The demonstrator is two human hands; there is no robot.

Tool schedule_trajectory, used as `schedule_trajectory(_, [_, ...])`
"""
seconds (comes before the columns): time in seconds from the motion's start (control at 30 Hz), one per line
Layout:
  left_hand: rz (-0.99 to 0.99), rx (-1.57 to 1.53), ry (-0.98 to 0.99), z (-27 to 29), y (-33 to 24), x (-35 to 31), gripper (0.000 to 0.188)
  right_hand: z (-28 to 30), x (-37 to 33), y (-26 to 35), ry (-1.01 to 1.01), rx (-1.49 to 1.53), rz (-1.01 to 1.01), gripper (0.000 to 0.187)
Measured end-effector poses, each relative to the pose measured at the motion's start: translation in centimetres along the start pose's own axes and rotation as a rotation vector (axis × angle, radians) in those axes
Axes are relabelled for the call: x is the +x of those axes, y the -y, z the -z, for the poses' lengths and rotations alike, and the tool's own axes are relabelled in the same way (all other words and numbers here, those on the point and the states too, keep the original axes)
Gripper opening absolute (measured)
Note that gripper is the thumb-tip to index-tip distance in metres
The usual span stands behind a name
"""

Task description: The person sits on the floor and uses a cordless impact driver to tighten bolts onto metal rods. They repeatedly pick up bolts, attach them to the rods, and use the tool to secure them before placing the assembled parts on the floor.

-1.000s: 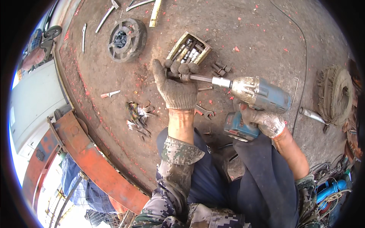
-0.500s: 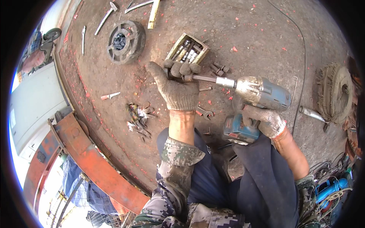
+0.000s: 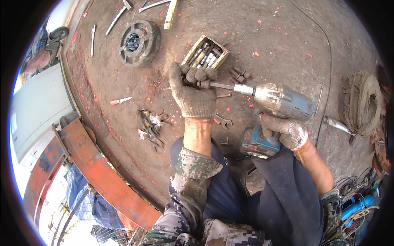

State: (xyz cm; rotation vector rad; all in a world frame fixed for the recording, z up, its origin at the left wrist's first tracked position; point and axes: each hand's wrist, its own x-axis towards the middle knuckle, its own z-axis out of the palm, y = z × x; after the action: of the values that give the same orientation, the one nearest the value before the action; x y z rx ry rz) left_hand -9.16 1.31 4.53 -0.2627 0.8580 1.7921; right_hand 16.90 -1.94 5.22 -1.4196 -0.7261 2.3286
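In my right hand, wearing a dirty knit glove, is a blue cordless impact wrench, gripped by its handle and lying sideways with the nose toward the left. A silver socket on its nose carries a long steel hex bit. My gloved left hand is closed round the far end of this bit, with the thumb raised; what else lies in the palm is hidden by the fingers. Just beyond stands a small open box of sockets. Several bolts lie to its right.
An open-end wrench, a knife and dirty gloves lie on the ground. A round wheel-like part and a hammer are farther left. Coiled strap stands right, near a cable. An orange metal beam curves at left.
The left thumb has come in closer to the curled fingers. Things on the ground sit slightly farther right in the picture. Both hands keep their holds on the wrench and bit.
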Motion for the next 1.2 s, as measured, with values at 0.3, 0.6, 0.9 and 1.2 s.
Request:
schedule_trajectory(0.3, [-0.031, 0.151, 0.043, 0.1, -0.6, 0.0, 0.032, 0.0, 0.0, 0.3, -0.01, 0.062, 0.025, 0.025])
schedule_trajectory(0.6, [-0.02, 0.14, 0.054, 0.6, -0.8, 0.4, 0.031, 0.5, -0.1, 0.1, 0.018, 0.087, 0.017, 0.028])
schedule_trajectory(0.9, [0.007, 0.127, 0.058, 1.0, -0.8, 0.7, 0.029, 0.7, 0.1, -0.4, -0.007, 0.131, 0.054, 0.03])
schedule_trajectory(1.2, [-0.008, 0.138, 0.057, 1.2, -0.3, 0.6, 0.028, 0.4, 0.2, 0.2, -0.037, 0.116, 0.058, 0.032])
